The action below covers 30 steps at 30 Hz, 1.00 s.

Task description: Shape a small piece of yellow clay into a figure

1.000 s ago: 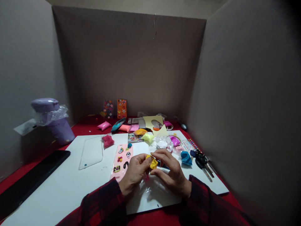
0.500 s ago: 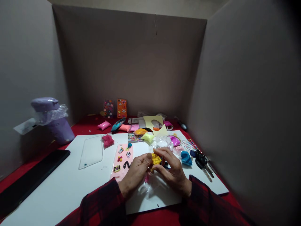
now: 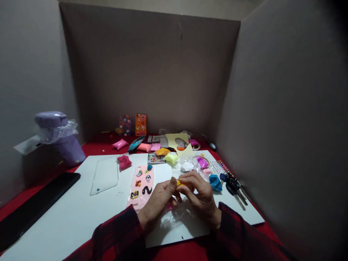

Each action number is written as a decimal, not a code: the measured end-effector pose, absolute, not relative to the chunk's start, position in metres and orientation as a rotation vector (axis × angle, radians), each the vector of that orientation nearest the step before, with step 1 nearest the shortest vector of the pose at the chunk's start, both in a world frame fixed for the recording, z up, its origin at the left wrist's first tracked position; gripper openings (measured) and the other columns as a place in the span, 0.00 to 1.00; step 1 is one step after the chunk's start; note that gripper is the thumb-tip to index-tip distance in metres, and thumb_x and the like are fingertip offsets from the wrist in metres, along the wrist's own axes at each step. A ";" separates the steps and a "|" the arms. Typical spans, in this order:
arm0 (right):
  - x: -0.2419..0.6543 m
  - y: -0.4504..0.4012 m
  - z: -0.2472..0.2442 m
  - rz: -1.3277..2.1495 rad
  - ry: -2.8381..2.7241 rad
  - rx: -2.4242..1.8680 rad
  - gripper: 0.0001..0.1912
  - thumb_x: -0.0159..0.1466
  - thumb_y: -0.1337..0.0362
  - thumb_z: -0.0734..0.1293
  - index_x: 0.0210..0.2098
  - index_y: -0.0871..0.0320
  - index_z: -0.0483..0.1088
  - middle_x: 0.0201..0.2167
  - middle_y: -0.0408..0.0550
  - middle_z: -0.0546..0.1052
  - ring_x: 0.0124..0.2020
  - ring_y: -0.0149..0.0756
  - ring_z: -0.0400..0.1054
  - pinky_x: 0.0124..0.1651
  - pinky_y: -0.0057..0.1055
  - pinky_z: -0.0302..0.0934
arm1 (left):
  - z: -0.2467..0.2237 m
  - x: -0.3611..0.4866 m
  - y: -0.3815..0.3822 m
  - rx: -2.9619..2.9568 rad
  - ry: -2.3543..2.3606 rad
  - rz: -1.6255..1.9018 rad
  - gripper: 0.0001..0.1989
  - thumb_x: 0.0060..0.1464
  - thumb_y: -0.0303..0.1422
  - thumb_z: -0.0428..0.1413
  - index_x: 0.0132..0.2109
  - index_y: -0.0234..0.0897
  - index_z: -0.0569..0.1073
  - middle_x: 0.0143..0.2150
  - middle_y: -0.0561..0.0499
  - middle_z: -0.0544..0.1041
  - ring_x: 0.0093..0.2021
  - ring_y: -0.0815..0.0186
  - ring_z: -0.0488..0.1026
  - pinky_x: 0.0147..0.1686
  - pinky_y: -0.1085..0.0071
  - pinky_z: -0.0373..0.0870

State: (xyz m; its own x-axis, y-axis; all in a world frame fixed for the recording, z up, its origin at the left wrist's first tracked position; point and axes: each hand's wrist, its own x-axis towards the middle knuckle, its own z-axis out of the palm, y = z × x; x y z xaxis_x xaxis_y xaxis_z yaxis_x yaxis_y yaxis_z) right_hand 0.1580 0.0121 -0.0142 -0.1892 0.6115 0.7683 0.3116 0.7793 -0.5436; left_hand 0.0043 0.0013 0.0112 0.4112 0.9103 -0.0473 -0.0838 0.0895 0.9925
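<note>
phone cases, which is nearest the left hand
The pink case with the black squiggle, beside the left hand; the clear case lies farther left, the orange case and dark flowered case stand farther back.

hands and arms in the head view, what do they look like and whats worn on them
The left hand and right hand are bare, with no gloves. The left sleeve and right sleeve are long, reaching about to the wrists, in a dark, near-black and red plaid. No watch or bracelet shows.
</note>
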 end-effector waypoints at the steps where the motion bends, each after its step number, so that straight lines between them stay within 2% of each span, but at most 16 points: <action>1: 0.158 0.012 -0.014 0.317 -1.785 -0.711 0.05 0.63 0.69 0.64 0.37 0.59 0.72 0.33 0.49 0.71 0.35 0.35 0.68 0.35 0.31 0.64 | 0.009 0.005 0.001 1.254 0.855 0.899 0.35 0.48 0.59 0.42 0.37 0.30 0.75 0.27 0.48 0.70 0.25 0.71 0.65 0.26 0.75 0.60; 11: 0.161 0.011 -0.017 0.256 -1.785 -0.726 0.04 0.63 0.69 0.64 0.33 0.58 0.71 0.31 0.49 0.71 0.33 0.35 0.68 0.34 0.30 0.63 | 0.017 0.008 -0.005 1.354 0.833 0.940 0.22 0.55 0.47 0.48 0.32 0.32 0.75 0.25 0.52 0.68 0.28 0.71 0.63 0.28 0.77 0.59; 13: 0.162 0.012 -0.018 0.265 -1.774 -0.703 0.04 0.64 0.67 0.64 0.35 0.58 0.72 0.32 0.49 0.71 0.33 0.35 0.68 0.34 0.30 0.63 | 0.019 0.008 -0.005 1.358 0.823 0.946 0.20 0.55 0.45 0.50 0.32 0.32 0.75 0.25 0.52 0.68 0.27 0.71 0.64 0.28 0.77 0.59; 17: 0.164 0.011 -0.018 0.299 -1.814 -0.669 0.14 0.68 0.60 0.57 0.43 0.58 0.72 0.36 0.52 0.71 0.37 0.38 0.68 0.38 0.34 0.64 | 0.017 0.008 -0.003 1.277 0.821 0.961 0.20 0.55 0.45 0.49 0.33 0.31 0.74 0.25 0.51 0.69 0.26 0.72 0.64 0.27 0.77 0.59; 20: 0.163 0.009 -0.017 0.284 -1.859 -0.664 0.18 0.69 0.59 0.55 0.54 0.57 0.66 0.41 0.54 0.70 0.42 0.40 0.67 0.41 0.36 0.64 | 0.012 0.006 -0.001 1.265 0.850 0.983 0.19 0.54 0.45 0.52 0.32 0.31 0.73 0.25 0.51 0.70 0.26 0.73 0.63 0.26 0.78 0.58; 22: 0.163 0.008 -0.017 0.268 -1.876 -0.654 0.19 0.69 0.60 0.55 0.57 0.57 0.62 0.42 0.55 0.70 0.43 0.41 0.66 0.43 0.37 0.63 | 0.008 0.005 0.001 1.283 0.889 0.980 0.19 0.53 0.45 0.52 0.31 0.31 0.73 0.25 0.51 0.71 0.25 0.73 0.63 0.25 0.79 0.58; 25: 0.162 0.008 -0.017 0.256 -1.893 -0.648 0.20 0.69 0.59 0.55 0.57 0.58 0.62 0.42 0.55 0.71 0.44 0.42 0.65 0.43 0.38 0.63 | 0.006 0.005 0.002 1.292 0.922 0.961 0.20 0.53 0.46 0.52 0.31 0.31 0.72 0.25 0.50 0.72 0.24 0.73 0.63 0.24 0.78 0.58; 30: 0.162 0.009 -0.017 0.251 -1.900 -0.640 0.18 0.68 0.58 0.58 0.54 0.59 0.65 0.41 0.55 0.70 0.43 0.42 0.66 0.43 0.38 0.63 | 0.006 0.007 0.003 1.327 0.924 0.952 0.20 0.54 0.47 0.50 0.29 0.32 0.68 0.22 0.54 0.68 0.21 0.75 0.60 0.21 0.79 0.56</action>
State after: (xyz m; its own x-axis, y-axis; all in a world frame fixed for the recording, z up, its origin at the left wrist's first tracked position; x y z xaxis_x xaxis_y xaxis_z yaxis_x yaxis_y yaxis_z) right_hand 0.1620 0.0091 -0.0169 -0.2907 0.5390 0.7906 0.3154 0.8340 -0.4527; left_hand 0.0066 0.0028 0.0061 0.3493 0.9370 -0.0030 -0.0309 0.0147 0.9994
